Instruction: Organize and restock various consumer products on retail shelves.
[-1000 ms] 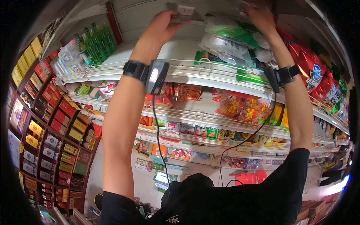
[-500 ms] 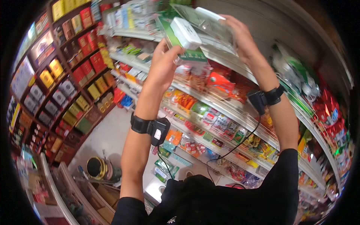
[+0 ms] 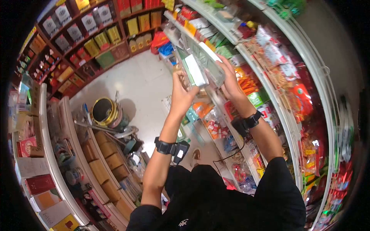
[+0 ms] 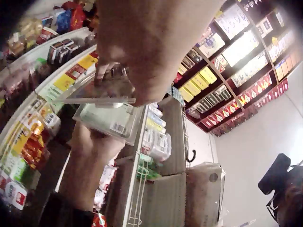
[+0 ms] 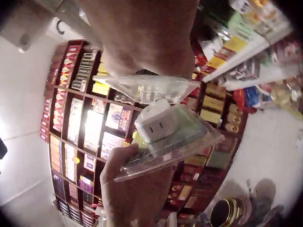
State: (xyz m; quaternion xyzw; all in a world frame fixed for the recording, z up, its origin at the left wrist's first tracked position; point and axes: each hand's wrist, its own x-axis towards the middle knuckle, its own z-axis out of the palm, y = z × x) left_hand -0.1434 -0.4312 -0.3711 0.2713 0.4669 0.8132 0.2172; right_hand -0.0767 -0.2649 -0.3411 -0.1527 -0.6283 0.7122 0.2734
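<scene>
My left hand (image 3: 182, 94) pinches the lower edge of a clear blister pack. In that pack, a white plug adapter (image 5: 156, 122) with two slots sits on a green card (image 5: 187, 120). The right hand (image 3: 233, 82) grips a second clear blister pack (image 3: 212, 65) by its side, with a white piece (image 3: 209, 51) along its upper edge. In the left wrist view, a barcode shows on the back of the right hand's pack (image 4: 111, 118). Both packs are held up in front of me, side by side and close together.
Shelves of bagged snacks (image 3: 275, 104) run along my right. Ahead and left stands a dark wooden cabinet (image 3: 86, 48) of boxes. A gold-rimmed bin (image 3: 105, 111) is on the pale floor (image 3: 142, 84). Shelving with a white edge (image 3: 54, 154) stands at left.
Both hands have come down from the top shelf with the packs, over the aisle floor. The head view has turned left and downward, bringing the floor and bin into sight.
</scene>
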